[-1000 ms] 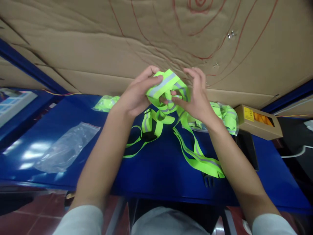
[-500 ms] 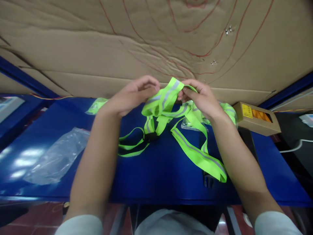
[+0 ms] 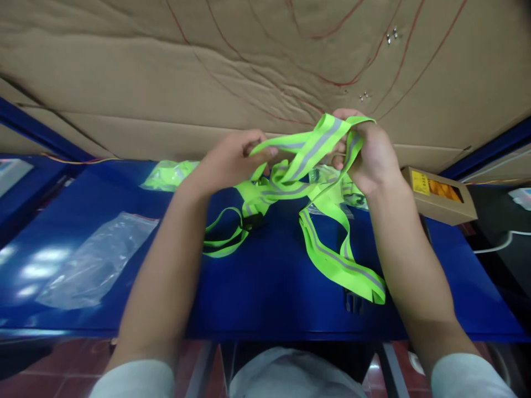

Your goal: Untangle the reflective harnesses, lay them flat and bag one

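Observation:
A neon-green reflective strap harness (image 3: 321, 146) with a grey stripe hangs in loops between my hands above the blue table. My left hand (image 3: 236, 160) pinches one strap between thumb and fingers. With its fingers curled through a raised loop, my right hand (image 3: 369, 149) grips the webbing on the other side. The lower straps trail onto the table; one folded length (image 3: 344, 268) ends near a black buckle (image 3: 353, 302). Another black buckle (image 3: 252, 221) sits on the thin green straps at the left.
An empty clear plastic bag (image 3: 99, 260) lies at the left. Bagged green straps (image 3: 170, 176) rest behind my left wrist, with more behind the harness. A cardboard box (image 3: 440, 196) with orange contents stands at the right. A cardboard panel (image 3: 166, 83) rises behind the table (image 3: 265, 298).
My right hand has moved right and up, turning and drawing the strap loop out wider. My left hand has taken hold of a strap, which now stretches between the hands.

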Available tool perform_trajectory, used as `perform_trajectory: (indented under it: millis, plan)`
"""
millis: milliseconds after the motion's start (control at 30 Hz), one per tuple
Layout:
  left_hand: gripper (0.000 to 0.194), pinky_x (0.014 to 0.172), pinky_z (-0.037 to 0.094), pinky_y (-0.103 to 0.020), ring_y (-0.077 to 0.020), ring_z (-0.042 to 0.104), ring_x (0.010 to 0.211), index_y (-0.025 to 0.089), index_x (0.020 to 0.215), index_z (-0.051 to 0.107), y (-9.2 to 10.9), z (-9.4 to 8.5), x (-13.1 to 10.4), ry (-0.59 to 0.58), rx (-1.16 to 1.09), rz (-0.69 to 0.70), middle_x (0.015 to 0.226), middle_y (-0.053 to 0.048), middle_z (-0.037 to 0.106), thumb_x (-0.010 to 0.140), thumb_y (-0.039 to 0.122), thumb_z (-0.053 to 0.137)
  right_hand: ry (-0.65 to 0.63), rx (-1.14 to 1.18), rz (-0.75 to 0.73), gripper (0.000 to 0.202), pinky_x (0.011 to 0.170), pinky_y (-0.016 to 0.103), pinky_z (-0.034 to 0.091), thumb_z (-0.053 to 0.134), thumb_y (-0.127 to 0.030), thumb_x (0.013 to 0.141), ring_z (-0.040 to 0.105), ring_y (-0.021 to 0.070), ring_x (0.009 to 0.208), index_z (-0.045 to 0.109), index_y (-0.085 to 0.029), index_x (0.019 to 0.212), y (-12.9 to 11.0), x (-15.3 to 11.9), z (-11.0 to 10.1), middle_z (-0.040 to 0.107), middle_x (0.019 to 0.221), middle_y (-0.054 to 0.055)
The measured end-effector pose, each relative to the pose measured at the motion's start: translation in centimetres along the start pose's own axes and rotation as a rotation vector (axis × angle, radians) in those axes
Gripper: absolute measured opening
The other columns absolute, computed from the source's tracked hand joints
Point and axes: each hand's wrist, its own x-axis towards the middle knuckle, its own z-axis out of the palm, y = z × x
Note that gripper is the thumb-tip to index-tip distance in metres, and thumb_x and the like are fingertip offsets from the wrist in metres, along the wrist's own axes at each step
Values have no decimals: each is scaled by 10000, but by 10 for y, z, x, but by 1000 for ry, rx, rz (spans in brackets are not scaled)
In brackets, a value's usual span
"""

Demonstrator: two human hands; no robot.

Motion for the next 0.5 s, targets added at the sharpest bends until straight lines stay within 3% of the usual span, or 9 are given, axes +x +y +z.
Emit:
perform_trajectory:
  millis: [100, 167, 233, 300, 400, 500]
  plan:
    - [290, 636, 437, -290, -150, 582, 611, 216, 861, 632, 4, 11, 4, 207, -64, 35, 651, 8, 676, 1050, 422, 555, -81, 41, -1, 294, 657, 310, 577, 630, -490, 877, 731, 228, 955, 660, -299, 1098, 0, -1, 0, 734, 985, 29]
    - [304, 635, 462, -311, -169, 599, 596, 230, 855, 609, 8, 16, 6, 228, -229, 66, 598, 5, 645, 1066, 431, 522, -198, 80, 10, 458, 867, 357, 611, 590, -661, 891, 724, 255, 1127, 688, -298, 1152, 5, -3, 5, 759, 1109, 37]
    - [294, 644, 493, -327, -176, 608, 602, 244, 851, 587, 13, 19, 7, 209, -449, 51, 595, 6, 625, 1063, 438, 525, -308, 95, 32, 546, 1054, 383, 565, 577, -741, 883, 688, 260, 1257, 711, -308, 1188, 12, -6, 11, 767, 1209, 26]
    - [240, 662, 528, -337, -175, 622, 628, 256, 893, 580, 20, 19, 6, 158, -669, -20, 655, 12, 631, 1043, 442, 549, -398, 24, 43, 535, 1167, 419, 509, 589, -751, 890, 658, 264, 1328, 730, -319, 1173, 20, -10, 17, 769, 1267, 13]
    - [213, 584, 499, -295, -148, 592, 629, 264, 981, 584, 30, 17, 3, 155, -898, -92, 732, 30, 623, 961, 453, 679, -485, -137, 0, 431, 1232, 469, 475, 786, -665, 816, 638, 289, 1359, 765, -332, 1089, 27, -15, 22, 780, 1280, 8]
    - [322, 423, 259, -239, -86, 389, 502, 242, 949, 544, 38, 9, 1, 233, -966, -100, 678, 59, 484, 885, 457, 774, -495, -239, -73, 393, 1186, 493, 528, 926, -602, 709, 693, 319, 1245, 782, -339, 963, 25, -17, 20, 808, 1141, 16]
